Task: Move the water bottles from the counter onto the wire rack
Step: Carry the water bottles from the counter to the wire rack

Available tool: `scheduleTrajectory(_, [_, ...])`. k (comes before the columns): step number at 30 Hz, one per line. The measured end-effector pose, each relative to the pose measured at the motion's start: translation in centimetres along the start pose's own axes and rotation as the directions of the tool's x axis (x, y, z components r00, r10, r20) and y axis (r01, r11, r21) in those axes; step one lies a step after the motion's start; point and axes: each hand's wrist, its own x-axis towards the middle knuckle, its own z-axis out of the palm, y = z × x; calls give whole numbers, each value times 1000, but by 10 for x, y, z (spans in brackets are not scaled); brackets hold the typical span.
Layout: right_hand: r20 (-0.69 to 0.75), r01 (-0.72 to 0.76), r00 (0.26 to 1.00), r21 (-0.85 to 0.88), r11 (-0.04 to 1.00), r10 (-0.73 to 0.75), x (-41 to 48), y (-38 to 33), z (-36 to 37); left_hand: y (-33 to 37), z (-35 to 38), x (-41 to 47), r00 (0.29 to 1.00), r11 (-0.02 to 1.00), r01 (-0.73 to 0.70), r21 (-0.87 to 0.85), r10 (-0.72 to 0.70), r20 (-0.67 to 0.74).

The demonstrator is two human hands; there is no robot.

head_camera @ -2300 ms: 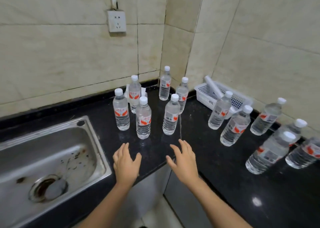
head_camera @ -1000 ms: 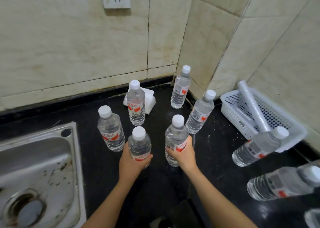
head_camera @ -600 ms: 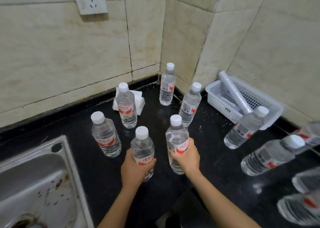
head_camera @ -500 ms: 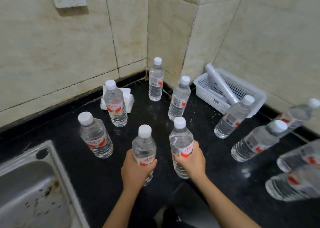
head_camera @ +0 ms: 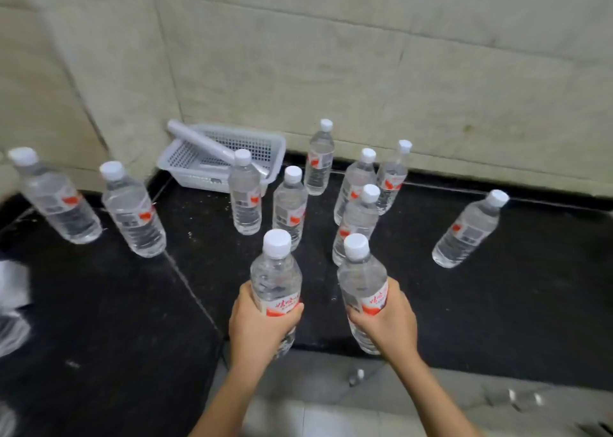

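water bottles: two are in hand, low centre of the frame. left hand (head_camera: 260, 329) is wrapped around the left bottle (head_camera: 276, 282) at its red-and-white label, fingers closed on the body. right hand (head_camera: 388, 324) is clamped the same way on the right bottle (head_camera: 363, 284). both bottles upright, white caps on, held side by side but apart, over the front edge of the black counter (head_camera: 99, 320). whether their bases clear the counter: cannot tell.

nine more bottles stand on the counter. cluster in mid frame just behind the held pair: one (head_camera: 245, 201) in front of the basket, one (head_camera: 289, 209) beside it, one (head_camera: 319, 159) near the wall, then three close together (head_camera: 355, 184) (head_camera: 391, 178) (head_camera: 356, 224). one (head_camera: 467, 231) stands apart at right. two (head_camera: 132, 211) (head_camera: 54, 197) at left of frame.

white plastic basket (head_camera: 212, 171) sits against the tiled wall (head_camera: 365, 71) at upper centre-left, with a white roll (head_camera: 195, 139) lying slanted across it. blurred pale object at far left edge, unreadable. light floor tiles (head_camera: 331, 413) at the bottom, below the counter edge.
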Motion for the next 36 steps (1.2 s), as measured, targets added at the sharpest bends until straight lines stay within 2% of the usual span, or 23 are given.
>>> scheduleTrajectory(7, [-235,-178,955,42,983,182,-14,97,-109,29,108,-60,975,994,-104,37,95,201])
scheduleTrajectory(13, [-319,-219,914,130,967,250,-37,196,-219,52,228,-142,947,993,-115,-23,117,299])
scheduleTrajectory(18, [-385,-334,844,171,927,375,-58,270,-305,74,322,-204,888,990,-139,7,121,444])
scheduleTrajectory(24, [-492,-467,701,233,853,517,-52,334,-380,111,424,-242,772,978,-210,-9,171,612])
scheduleTrajectory(29, [-596,-521,584,244,818,550,-29,381,-437,146,528,-248,677,967,-254,-29,199,708])
scheduleTrajectory(33, [-656,-595,471,257,761,590,-13,410,-493,184,619,-265,554,951,-306,-47,217,804])
scheduleTrajectory(36, [-717,-641,355,280,714,600,-5,430,-535,211,682,-286,453,938,-338,-75,232,861])
